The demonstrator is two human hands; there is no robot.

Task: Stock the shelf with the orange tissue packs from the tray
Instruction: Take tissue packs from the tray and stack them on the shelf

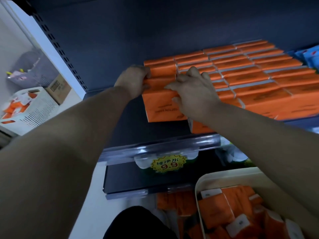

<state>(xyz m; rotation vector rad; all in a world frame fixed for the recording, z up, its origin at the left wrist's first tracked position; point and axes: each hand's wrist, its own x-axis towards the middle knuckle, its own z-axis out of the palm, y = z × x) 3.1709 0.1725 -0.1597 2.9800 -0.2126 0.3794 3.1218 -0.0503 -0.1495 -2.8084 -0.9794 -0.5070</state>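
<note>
An orange tissue pack (161, 106) stands on edge at the left end of a dark shelf (131, 133), in front of two more packs in the same column. My left hand (133, 80) grips its upper left edge and my right hand (193, 90) clasps its upper right edge. To the right, several rows of orange packs (259, 80) fill the shelf. A cream tray (224, 176) at the lower right holds several loose orange packs (222, 209).
Blue packs (309, 56) sit at the shelf's far right. A yellow 9.9 price tag (168, 163) hangs on the clear shelf rail. A white crate (37, 107) with orange packs and a cardboard box (58, 88) stand at the left. The perforated shelf upright (60, 52) runs diagonally.
</note>
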